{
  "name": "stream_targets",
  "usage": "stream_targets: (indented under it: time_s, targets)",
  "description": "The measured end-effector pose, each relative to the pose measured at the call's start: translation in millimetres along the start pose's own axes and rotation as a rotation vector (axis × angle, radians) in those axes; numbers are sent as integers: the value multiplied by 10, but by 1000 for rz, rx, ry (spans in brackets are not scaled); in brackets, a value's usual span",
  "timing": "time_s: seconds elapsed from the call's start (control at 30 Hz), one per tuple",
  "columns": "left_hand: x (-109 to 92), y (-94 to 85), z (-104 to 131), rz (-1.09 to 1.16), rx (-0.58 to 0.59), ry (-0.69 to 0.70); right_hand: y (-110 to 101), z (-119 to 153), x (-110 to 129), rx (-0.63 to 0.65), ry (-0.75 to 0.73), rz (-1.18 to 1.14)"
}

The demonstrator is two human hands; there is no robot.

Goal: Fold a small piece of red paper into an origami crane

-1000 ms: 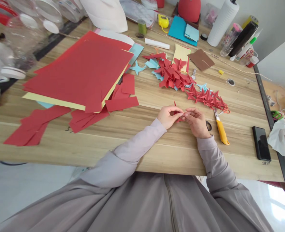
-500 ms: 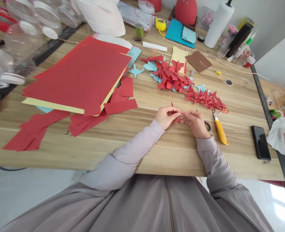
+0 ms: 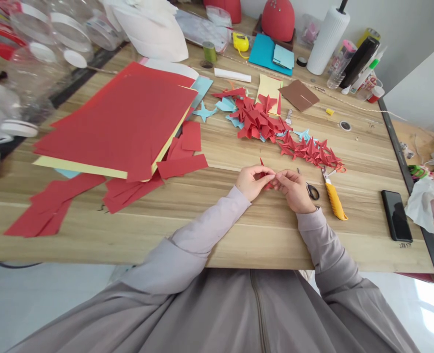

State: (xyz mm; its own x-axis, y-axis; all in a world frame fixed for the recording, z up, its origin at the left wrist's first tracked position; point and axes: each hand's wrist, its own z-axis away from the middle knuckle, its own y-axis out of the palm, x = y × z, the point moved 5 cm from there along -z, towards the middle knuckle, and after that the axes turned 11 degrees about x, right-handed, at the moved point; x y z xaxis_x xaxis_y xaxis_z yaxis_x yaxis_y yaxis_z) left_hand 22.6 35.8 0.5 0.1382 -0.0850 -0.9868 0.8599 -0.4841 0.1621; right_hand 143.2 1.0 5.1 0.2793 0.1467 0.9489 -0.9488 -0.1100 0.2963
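A small folded red paper star [image 3: 268,186] is pinched between my hands, mostly hidden by the fingers; one pointed tip stands up behind them. My left hand [image 3: 252,182] grips it from the left. With thumb and forefinger, my right hand [image 3: 293,189] closes on the star's right edge, fingertips meeting those of the left. Behind the hands lie a heap of folded red paper stars [image 3: 257,117] and a row of further red stars [image 3: 310,151]. Black-handled scissors [image 3: 313,191] rest just right of my right hand, beside a yellow-handled cutter [image 3: 335,198].
At left lies a stack of red paper sheets [image 3: 121,117] with cut red strips [image 3: 55,206] in front. A black phone [image 3: 396,215] is near the right edge. Along the back stand a white ribbed bottle [image 3: 327,41], a yellow tape measure [image 3: 241,43] and plastic jars [image 3: 33,68].
My right hand has turned slightly, its fingers curling in closer, and more of the black scissors shows beside it. Both hands keep hold of the star. The view has shifted a little.
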Motion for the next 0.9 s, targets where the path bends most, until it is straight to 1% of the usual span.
stream_targets:
  time_s: [0.13, 0.23, 0.4, 0.53, 0.6, 0.7, 0.8, 0.9]
  targets:
    - [-12, -15, 0, -79, -21, 49, 7, 0, -10, -29, -46, -19]
    - [8, -17, 0, -70, -22, 38, 4, 3, -12, -40, -26, -13]
    - [58, 6, -10, 80, -3, -39, 19, 8, -2, -33, 0, -15]
    - [43, 4, -18, 189, -2, -70, 25, 12, 17, -34, -5, -17]
    - [37, -1, -19, 274, 12, -115, 8, 16, 31, -37, -1, 16]
    - [29, 3, -14, 398, 66, -200, -39, 22, 87, -45, -68, 106]
    - [22, 14, -5, 463, 125, -259, -51, 21, 138, 21, -168, 136]
    - [24, 23, -2, 498, 164, -281, -49, 18, 159, 78, -214, 169]
